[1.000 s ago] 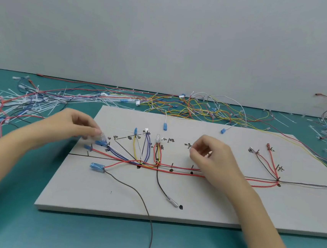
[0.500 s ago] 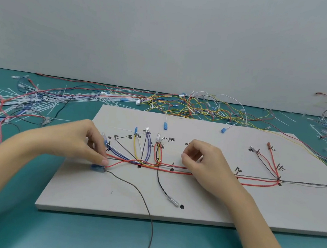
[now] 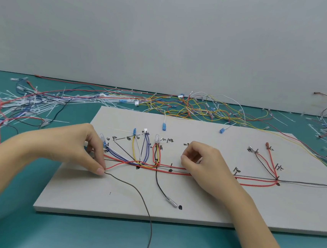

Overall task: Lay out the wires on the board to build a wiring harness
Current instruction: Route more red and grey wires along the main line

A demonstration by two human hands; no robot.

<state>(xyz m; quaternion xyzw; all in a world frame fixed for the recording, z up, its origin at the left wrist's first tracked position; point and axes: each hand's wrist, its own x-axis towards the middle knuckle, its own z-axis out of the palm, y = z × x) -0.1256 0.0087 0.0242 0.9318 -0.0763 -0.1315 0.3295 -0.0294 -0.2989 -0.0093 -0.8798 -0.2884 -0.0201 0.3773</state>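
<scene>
Board lying flat on teal table. Left hand curling fingers together, thumb tip pinching junction where red wire and brown wire are meeting. Brown wire trailing from thumb tip off board's near edge. Right hand resting on red wire run, fingers curling inward; whether gripping anything, cannot tell. Blue and yellow wire loops sitting between both hands' fingers. Loose wire pile lying beyond fingertips, behind board.
</scene>
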